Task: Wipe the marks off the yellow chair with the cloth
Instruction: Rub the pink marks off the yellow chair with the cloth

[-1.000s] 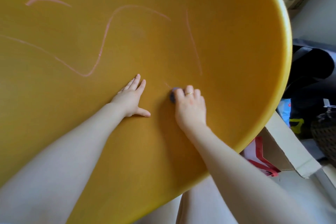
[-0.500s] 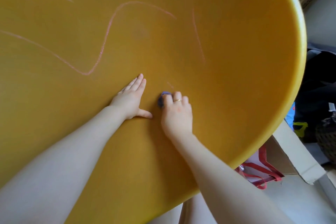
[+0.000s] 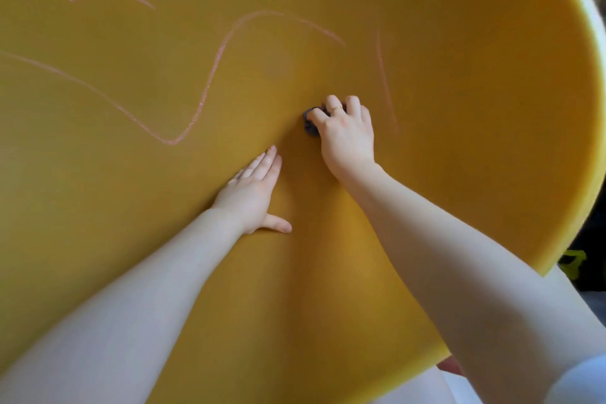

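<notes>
Fingers of right hand curled on bunched dark cloth, pressed to yellow chair. Pink marks lie left and right. Left hand flat nearby. Rim well right.

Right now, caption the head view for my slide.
Right hand rubs small dark cloth over pink-marked yellow plastic chair; left hand rests flat.
</notes>
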{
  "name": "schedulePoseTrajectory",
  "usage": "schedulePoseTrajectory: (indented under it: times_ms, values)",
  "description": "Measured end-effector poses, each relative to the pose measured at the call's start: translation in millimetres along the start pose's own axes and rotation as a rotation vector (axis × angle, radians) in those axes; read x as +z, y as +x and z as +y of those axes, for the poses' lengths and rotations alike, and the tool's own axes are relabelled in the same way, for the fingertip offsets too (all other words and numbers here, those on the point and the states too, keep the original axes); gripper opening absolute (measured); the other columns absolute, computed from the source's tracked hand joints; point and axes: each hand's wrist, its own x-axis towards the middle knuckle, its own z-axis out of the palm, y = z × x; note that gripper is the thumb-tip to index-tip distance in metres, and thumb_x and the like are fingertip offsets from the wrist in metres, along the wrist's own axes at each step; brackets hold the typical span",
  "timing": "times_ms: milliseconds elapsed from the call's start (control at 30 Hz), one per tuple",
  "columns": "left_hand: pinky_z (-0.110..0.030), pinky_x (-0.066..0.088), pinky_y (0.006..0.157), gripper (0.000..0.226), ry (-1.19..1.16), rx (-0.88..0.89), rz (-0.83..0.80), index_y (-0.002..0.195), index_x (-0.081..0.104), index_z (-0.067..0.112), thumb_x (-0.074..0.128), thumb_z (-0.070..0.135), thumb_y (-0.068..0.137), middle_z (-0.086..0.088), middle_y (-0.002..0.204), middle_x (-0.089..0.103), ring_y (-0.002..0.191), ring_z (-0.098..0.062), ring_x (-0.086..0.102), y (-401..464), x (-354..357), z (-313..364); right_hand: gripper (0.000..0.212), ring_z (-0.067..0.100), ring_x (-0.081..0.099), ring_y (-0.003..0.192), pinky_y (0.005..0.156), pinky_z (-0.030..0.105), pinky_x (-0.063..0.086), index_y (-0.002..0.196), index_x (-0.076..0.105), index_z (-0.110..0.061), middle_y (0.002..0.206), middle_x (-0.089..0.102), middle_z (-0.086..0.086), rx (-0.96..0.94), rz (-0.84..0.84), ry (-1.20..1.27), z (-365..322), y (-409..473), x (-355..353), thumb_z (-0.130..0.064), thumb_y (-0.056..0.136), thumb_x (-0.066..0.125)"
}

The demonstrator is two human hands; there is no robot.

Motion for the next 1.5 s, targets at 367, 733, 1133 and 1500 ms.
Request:
schedulePoseTrajectory:
  times_ms: [367, 733, 1133, 1500]
  values:
    - [-0.031, 0.007, 0.117, 0.122, 0.022, -0.088, -0.073, 0.148, -0.012, 0.013, 0.072, 0.053, 0.069, 0.001, 0.154, -0.026, 0.144, -0.013, -0.012, -1.0, -8.5, 8.7, 0.019, 0.027, 0.049, 0.062, 0.053, 0.027, 0.036, 0.078, 0.063, -0.02, 0.076, 0.057, 0.004, -0.199, -0.157, 0.134, -4.4, -136.0, -37.3, -0.016, 0.067, 0.048]
    - [-0.031, 0.022, 0.115, 0.124, 0.038, -0.178, -0.094, 0.148, -0.012, 0.016, 0.076, 0.049, 0.067, 0.006, 0.154, -0.025, 0.144, -0.009, -0.01, -1.0, -15.2, 17.0, 0.017, 0.04, 0.048, 0.089, 0.069, 0.043, 0.036, 0.097, 0.059, -0.003, 0.101, 0.052, 0.026, -0.015, 0.017, -0.223, 87.3, -27.4, -78.5, -0.001, 0.083, 0.05]
    - [-0.031, 0.015, 0.117, 0.125, 0.022, -0.15, -0.069, 0.149, -0.009, 0.013, 0.077, 0.05, 0.065, 0.003, 0.155, -0.023, 0.145, -0.012, -0.009, 2.9, -9.8, 13.9, 0.024, 0.029, 0.051, 0.068, 0.056, 0.028, 0.037, 0.084, 0.063, -0.014, 0.085, 0.059, 0.011, 0.169, -0.152, 0.12, -40.0, -114.9, -12.6, -0.006, 0.062, 0.069]
    - [-0.035, 0.016, 0.115, 0.121, 0.162, -0.117, -0.073, 0.148, -0.009, 0.013, 0.068, 0.061, 0.068, -0.003, 0.156, -0.019, 0.145, -0.017, -0.005, -0.4, -14.6, 15.8, 0.024, 0.034, 0.054, 0.075, 0.058, 0.035, 0.04, 0.097, 0.061, -0.011, 0.093, 0.059, 0.018, 0.175, 0.108, -0.359, 83.6, -81.6, -80.9, -0.006, 0.074, 0.066]
